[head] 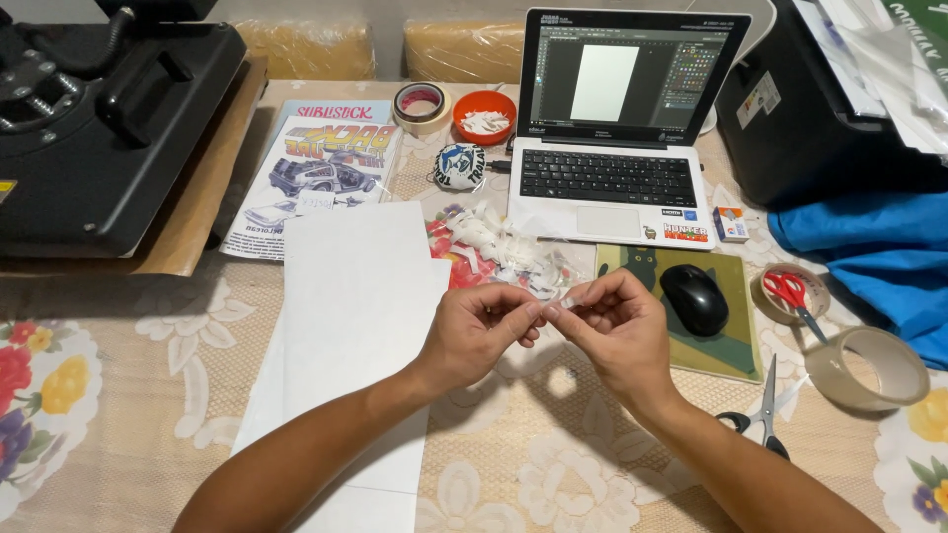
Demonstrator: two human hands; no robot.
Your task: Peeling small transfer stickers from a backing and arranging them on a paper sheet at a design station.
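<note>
My left hand [481, 331] and my right hand [614, 326] meet over the middle of the table, fingertips pinched together on a small pale scrap of tape or paper [565, 299]. The scrap is tiny and mostly hidden by my fingers. Just behind my hands lies a heap of white paper scraps [499, 242]. Large white sheets [351, 296] lie under my left forearm.
A black heat press [99, 128] fills the far left. An open laptop [612, 148] stands at the back, with a mouse [693, 298] on a pad. Scissors [762, 415], tape rolls [869, 367] [421, 107], an orange bowl [484, 115], printed sheets [316, 168], blue cloth [879, 257] and a black printer [820, 118].
</note>
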